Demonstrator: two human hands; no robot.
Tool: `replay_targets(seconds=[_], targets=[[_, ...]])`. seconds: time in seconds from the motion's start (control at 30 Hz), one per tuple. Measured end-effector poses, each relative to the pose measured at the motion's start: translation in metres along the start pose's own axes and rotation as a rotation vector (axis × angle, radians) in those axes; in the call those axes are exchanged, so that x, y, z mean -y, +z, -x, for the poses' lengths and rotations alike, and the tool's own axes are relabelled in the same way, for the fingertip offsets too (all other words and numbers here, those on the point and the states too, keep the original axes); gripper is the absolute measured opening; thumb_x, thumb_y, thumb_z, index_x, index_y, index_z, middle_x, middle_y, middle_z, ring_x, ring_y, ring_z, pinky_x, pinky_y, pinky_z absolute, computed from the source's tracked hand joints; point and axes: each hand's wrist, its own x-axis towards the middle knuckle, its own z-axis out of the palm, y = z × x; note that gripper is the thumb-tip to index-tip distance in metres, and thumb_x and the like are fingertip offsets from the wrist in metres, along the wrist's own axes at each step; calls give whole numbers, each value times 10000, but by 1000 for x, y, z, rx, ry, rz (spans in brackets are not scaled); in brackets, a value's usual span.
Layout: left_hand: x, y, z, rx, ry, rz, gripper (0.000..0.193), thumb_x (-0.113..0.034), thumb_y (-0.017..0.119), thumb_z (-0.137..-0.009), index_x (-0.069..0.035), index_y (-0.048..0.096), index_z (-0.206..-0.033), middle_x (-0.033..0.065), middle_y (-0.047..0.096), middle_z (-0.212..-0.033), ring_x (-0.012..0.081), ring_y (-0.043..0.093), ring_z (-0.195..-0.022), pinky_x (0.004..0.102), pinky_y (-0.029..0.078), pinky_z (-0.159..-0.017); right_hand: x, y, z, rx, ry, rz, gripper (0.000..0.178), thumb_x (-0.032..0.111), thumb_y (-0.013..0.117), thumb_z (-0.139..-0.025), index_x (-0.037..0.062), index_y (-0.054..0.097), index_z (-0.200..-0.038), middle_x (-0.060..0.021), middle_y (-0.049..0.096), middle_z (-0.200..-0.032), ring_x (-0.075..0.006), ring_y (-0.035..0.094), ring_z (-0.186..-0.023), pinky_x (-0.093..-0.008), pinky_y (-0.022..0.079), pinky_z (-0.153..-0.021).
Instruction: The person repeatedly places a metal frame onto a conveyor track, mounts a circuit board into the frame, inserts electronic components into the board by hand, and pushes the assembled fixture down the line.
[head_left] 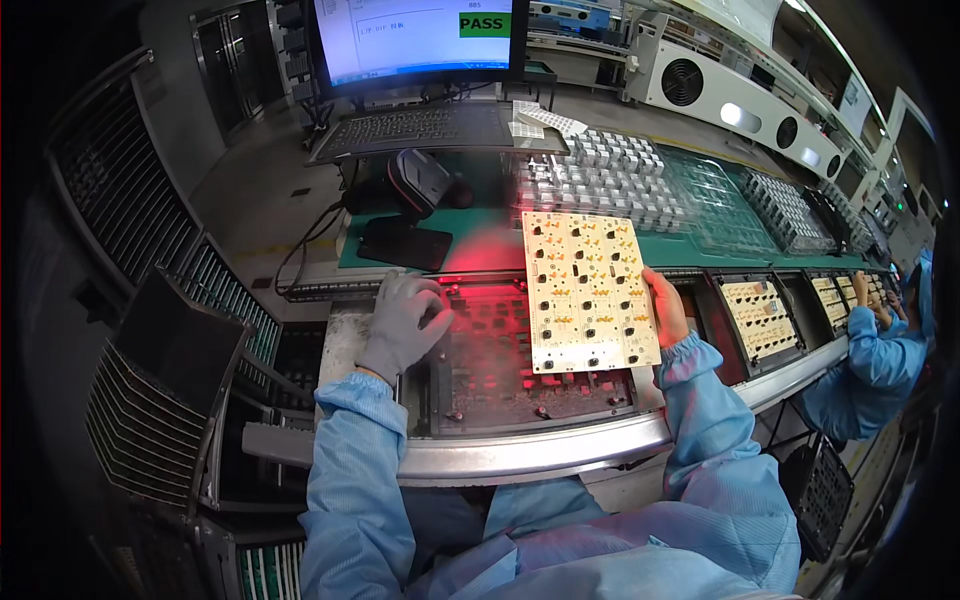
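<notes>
My bare right hand (668,311) grips the right edge of a pale yellow circuit board panel (590,285), thumb over its face. The panel is tilted up, its rows of small black and orange parts toward me. It partly covers a dark pallet (480,385) on the rail, which is lit red. My left hand (405,325), in a grey glove, rests by the pallet's upper left corner, holding nothing I can see, thumb apart from the bent fingers. A black handheld scanner (420,182) stands beyond the pallet, and red light spreads near it.
Behind are a keyboard (420,127), a monitor (420,40) and trays of silvery parts (600,180) on a green mat. A black phone-like slab (403,243) lies near the scanner. Slotted racks (150,400) stand left. Another pallet with a board (757,318) and a co-worker (880,350) are right.
</notes>
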Motion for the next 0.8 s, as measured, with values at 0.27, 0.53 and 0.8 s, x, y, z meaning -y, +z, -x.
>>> replay_targets(seconds=[0.27, 0.53, 0.8], targets=[[0, -3, 1, 23, 31, 31, 172, -276, 683, -766, -109, 657, -799, 75, 598, -1073, 281, 512, -1088, 435, 328, -1019, 17, 62, 10, 80, -292, 348, 399, 176, 414, -960, -62, 484, -1273, -98, 599, -1192, -156, 572, -1068, -282, 432, -934], [6, -16, -2, 46, 11, 91, 213, -346, 671, -767, -135, 661, -791, 34, 586, -1053, 246, 505, -1110, 476, 250, -1093, 47, 142, -21, 84, -333, 783, 393, 165, 454, -957, -76, 485, -1266, -110, 610, -1160, -140, 590, -1012, -251, 446, -889], [19, -10, 9, 34, 77, 8, 237, -370, 655, -784, -155, 655, -883, 31, 554, -1119, 242, 441, -1197, 491, 210, -1123, 44, 169, -38, 64, 151, 509, 307, 195, 466, -942, -61, 556, -1085, -141, 645, -1003, -172, 661, -788, -299, 556, -717]])
